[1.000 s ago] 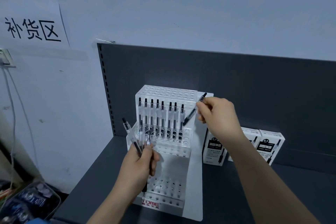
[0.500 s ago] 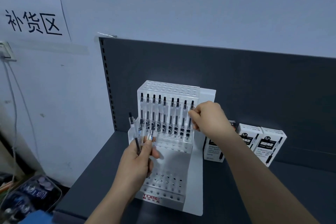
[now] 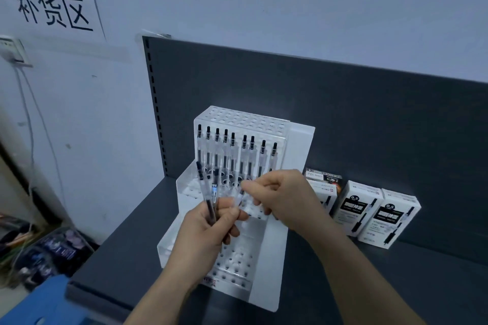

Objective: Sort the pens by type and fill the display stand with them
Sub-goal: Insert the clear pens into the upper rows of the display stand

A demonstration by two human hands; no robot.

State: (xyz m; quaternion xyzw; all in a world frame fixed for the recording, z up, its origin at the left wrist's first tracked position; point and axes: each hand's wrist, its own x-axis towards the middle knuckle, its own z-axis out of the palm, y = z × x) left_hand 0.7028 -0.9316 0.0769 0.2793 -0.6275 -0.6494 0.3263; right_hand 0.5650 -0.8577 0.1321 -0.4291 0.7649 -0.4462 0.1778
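The left hand [image 3: 203, 232] is nearest, its fingers curled round a small bundle of pens [image 3: 208, 198] that fans upward. Just beside it, the right hand [image 3: 282, 198] pinches a single clear pen [image 3: 240, 196] between thumb and forefinger. Behind both, the white display stand [image 3: 272, 258] sits on the dark shelf [image 3: 126, 250], with a row of nine pens [image 3: 232, 150] upright in its middle tier. Pen boxes [image 3: 359, 208] stand to its right.

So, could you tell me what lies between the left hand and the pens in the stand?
The loose pens the left hand grips, fanning up toward the standing pens; head view.
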